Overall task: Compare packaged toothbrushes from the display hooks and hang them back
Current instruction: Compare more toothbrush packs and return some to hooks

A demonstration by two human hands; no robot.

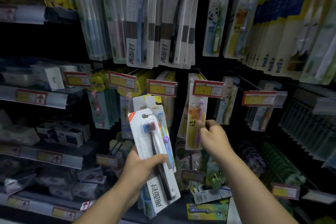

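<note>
Dim shop aisle on my feed, a dark display wall (182,78) hung thick with carded toothbrushes. Down at the middle, my left hand (143,167) is wrapped round a white pack (138,132), thumb across the front and fingers curled behind. It stands tilted, top leaning left, with a black-handled brush and a white one side by side under the blister. There's a second card tucked right behind it in the same grip, the blue-brush pack (164,132), peeking out on the right edge, and the top of another card shows above them. Over on the other side, my right hand (213,136) is up at the lower row, fingers curled in, thumb and forefinger closing on the right edge of a yellow pack (192,114) with a purple brush. That one hangs on its hook just beside the cards in my left. Directly above it sits a red-and-yellow price tag (208,89), and more tags run along the same row. Higher up, the upper row (140,18) carries tall white cards like mine, blue brush and black brush, then panda-printed children's ones further right. Off to the left, shelves (41,100) with boxes (61,132), too blurred to read.
</note>
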